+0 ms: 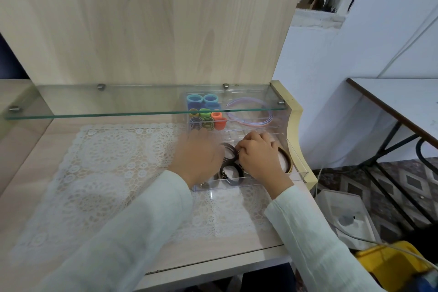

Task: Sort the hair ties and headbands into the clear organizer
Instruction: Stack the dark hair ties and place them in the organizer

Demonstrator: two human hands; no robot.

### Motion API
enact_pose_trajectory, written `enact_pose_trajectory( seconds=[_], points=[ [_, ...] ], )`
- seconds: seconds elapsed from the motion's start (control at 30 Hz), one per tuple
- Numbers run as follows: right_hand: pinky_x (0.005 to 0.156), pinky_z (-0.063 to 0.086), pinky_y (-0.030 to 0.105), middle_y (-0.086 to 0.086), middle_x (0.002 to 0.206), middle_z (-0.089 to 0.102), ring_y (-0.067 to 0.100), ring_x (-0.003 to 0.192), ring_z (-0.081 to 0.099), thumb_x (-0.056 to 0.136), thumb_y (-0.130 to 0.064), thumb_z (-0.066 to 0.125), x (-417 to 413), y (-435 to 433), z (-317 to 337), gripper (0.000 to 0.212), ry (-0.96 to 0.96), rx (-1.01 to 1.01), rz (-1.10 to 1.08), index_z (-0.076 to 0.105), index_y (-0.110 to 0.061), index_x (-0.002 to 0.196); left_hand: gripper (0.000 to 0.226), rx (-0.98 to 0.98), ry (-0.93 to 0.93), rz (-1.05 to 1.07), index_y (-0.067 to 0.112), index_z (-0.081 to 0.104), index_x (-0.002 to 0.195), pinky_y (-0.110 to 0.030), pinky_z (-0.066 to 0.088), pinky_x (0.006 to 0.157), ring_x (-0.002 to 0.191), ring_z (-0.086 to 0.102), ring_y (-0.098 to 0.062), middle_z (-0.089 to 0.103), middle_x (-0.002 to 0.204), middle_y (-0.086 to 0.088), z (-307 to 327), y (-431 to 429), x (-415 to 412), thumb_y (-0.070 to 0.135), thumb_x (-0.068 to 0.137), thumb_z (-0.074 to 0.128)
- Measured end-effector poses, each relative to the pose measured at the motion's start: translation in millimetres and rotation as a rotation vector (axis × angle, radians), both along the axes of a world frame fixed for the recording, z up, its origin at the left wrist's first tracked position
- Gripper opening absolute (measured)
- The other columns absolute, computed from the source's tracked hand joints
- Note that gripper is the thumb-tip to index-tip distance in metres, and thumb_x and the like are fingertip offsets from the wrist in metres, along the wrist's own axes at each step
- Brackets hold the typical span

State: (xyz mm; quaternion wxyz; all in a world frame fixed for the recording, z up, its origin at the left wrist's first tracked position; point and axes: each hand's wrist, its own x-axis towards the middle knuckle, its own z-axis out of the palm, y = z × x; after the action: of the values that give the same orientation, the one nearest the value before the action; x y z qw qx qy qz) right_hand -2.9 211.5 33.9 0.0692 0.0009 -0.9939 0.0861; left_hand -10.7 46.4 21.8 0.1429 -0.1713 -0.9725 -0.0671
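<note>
Pale wood desk (151, 258), a white lace mat (106, 161) and a glass shelf (118, 102) form the setting, with the clear organizer (299, 169) set at the desk's far right corner, partly under the shelf. The right hand's fingers (242, 150) are curled and appear pinched on the rim of one of the dark hair ties (231, 174) in the front compartment. The right hand (259, 159) is held just above that compartment. The left hand (199, 156) is blurred, and its fingers are hidden beyond its back, so their state cannot be told.

The dark loops are judged light, soft and stretchy, easily pinched anywhere on the band, though small metal bits on them may snag. Bright hair ties (205, 114) are packed in rows at the rear left. A pink headband (246, 123) and a tan headband (286, 161) are seen as thin, stiff, springy arcs, best taken at the middle of the curve.
</note>
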Motion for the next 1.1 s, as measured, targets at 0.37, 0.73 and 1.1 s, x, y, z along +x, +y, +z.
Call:
enact_pose_trajectory(
  seconds=[0.37, 0.73, 1.1],
  points=[
    [0.102, 0.03, 0.039, -0.003, 0.129, 0.053, 0.022, 0.123, 0.04, 0.091, -0.017, 0.043, 4.7, 5.2, 7.1, 0.038, 0.066, -0.176, -0.028, 0.061, -0.025, 0.123, 0.061, 0.216, 0.001, -0.039, 0.028, 0.065, 0.12, -0.035, 0.033, 0.093, 0.113, 0.049, -0.016, 0.055, 0.122, 0.005, -0.3, -14.8, 14.3, 0.047, 0.091, 0.015],
    [0.114, 0.018, 0.03, 0.009, 0.157, 0.023, 0.022, 0.144, 0.02, 0.099, -0.044, 0.044, 40.8, 59.3, 13.3, 0.068, -0.108, -0.163, -0.044, 0.022, -0.006, 0.151, 0.089, 0.288, -0.243, -0.095, 0.027, 0.02, 0.156, -0.028, -0.004, 0.12, 0.151, -0.005, -0.01, -0.002, 0.164, 0.009, -18.3, -34.0, 53.4, 0.077, 0.083, 0.007],
    [0.111, 0.023, 0.026, 0.009, 0.153, 0.03, 0.022, 0.139, 0.03, 0.074, -0.038, 0.08, 80.5, 89.8, -0.7, 0.098, -0.042, -0.483, -0.09, 0.026, -0.006, 0.149, 0.102, 0.164, -0.262, -0.011, 0.018, -0.014, 0.155, -0.03, -0.008, 0.122, 0.15, -0.015, -0.012, -0.019, 0.161, 0.003, -26.7, -38.5, 71.9, 0.082, 0.077, 0.0]
  ],
)
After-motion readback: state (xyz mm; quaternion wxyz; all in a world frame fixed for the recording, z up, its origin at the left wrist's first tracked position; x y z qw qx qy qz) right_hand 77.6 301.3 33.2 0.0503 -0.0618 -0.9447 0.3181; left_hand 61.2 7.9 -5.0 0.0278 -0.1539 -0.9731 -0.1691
